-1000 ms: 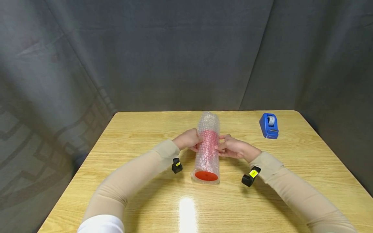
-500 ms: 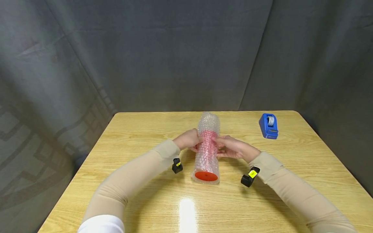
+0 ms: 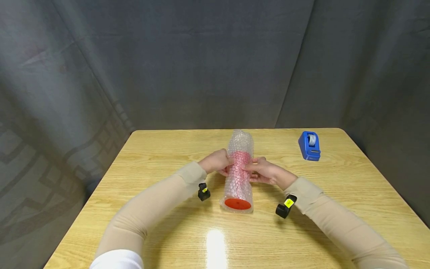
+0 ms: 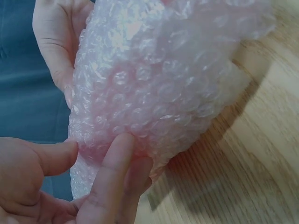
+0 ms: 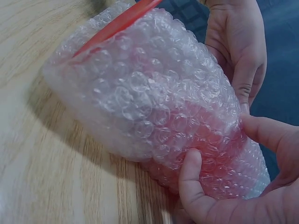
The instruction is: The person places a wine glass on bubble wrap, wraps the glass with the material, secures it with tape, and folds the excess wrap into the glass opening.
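A roll of bubble wrap (image 3: 240,183) lies lengthwise on the table, wrapped round something with a flat red end (image 3: 237,203) that faces the person. Pinkish red shows through its middle. My left hand (image 3: 216,161) grips the roll's left side, the thumb on the wrap and the fingers curled at its flank. From the right, my right hand (image 3: 267,172) holds it too, its thumb reaching over the top. The right wrist view has a thumb and finger pressed into the bubble wrap (image 5: 140,98). The enclosed thing is mostly hidden by the layers.
A blue tape dispenser (image 3: 309,146) with a roll of clear tape stands at the back right of the wooden table (image 3: 161,149). A dark grey curtain (image 3: 208,67) hangs behind the far edge and on both sides. Black cameras sit at both wrists.
My right thumb has moved left, from the roll's right edge onto its top, and the right wrist has shifted slightly towards the person. The left hand and the roll have hardly moved.
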`<state>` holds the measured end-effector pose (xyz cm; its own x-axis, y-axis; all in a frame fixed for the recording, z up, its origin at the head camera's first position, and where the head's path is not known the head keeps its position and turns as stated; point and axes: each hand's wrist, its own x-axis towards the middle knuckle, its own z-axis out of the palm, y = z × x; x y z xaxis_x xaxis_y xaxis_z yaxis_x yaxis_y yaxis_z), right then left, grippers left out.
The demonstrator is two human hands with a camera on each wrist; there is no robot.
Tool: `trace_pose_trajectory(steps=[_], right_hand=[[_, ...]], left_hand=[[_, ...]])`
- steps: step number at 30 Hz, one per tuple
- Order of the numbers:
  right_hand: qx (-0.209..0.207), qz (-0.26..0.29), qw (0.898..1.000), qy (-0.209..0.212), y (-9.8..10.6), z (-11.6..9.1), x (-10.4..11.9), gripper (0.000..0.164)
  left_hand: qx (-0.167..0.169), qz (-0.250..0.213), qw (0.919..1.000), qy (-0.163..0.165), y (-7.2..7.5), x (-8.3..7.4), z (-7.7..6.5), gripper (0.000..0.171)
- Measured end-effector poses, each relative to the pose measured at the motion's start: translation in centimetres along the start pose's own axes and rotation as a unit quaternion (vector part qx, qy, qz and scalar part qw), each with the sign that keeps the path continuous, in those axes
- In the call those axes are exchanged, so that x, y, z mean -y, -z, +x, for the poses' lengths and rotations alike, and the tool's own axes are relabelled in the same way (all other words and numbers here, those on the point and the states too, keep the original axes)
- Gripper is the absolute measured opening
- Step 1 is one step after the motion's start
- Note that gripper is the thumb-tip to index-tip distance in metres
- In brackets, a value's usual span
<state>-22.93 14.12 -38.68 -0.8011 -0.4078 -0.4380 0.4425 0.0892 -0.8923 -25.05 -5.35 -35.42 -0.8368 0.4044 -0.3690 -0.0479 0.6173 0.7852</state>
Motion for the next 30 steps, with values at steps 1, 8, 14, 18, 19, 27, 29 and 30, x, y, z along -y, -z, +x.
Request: trace_pose_trajectory(steps=[1,8,14,18,19,27,29,30], right_hand=[[0.002,-0.001,1.000,0.000,0.0,0.0,0.0,0.054],[0.000,-0.002,1.000,-0.003,0.0,0.0,0.1,0.050],[-0.007,0.002,1.000,-0.010,0.0,-0.1,0.1,0.055],[-0.004,0.004,1.000,-0.008,0.1,0.0,0.0,0.054],[-0.003,0.005,1.000,-0.007,0.1,0.0,0.0,0.053],[0.001,0.006,1.000,-0.009,0.0,-0.2,0.2,0.048],[0.002,0.007,1.000,-0.008,0.0,-0.3,0.2,0.046],[0.002,0.008,1.000,-0.008,0.0,-0.3,0.2,0.044]], left_hand=[[0.001,-0.005,1.0000,0.002,0.0,0.0,0.0,0.027],[0.000,-0.063,0.9976,0.027,0.3,0.1,-0.1,0.012],[0.002,-0.081,0.9959,0.040,0.5,0.6,0.2,0.023],[-0.008,-0.096,0.9944,0.043,0.5,0.9,0.3,0.023],[-0.011,-0.101,0.9938,0.044,0.5,1.0,0.4,0.022],[-0.005,-0.126,0.9891,0.076,0.5,1.6,0.6,0.020],[-0.004,-0.131,0.9880,0.081,0.5,1.7,0.7,0.013],[-0.003,-0.131,0.9879,0.083,0.5,1.7,0.7,0.009]])
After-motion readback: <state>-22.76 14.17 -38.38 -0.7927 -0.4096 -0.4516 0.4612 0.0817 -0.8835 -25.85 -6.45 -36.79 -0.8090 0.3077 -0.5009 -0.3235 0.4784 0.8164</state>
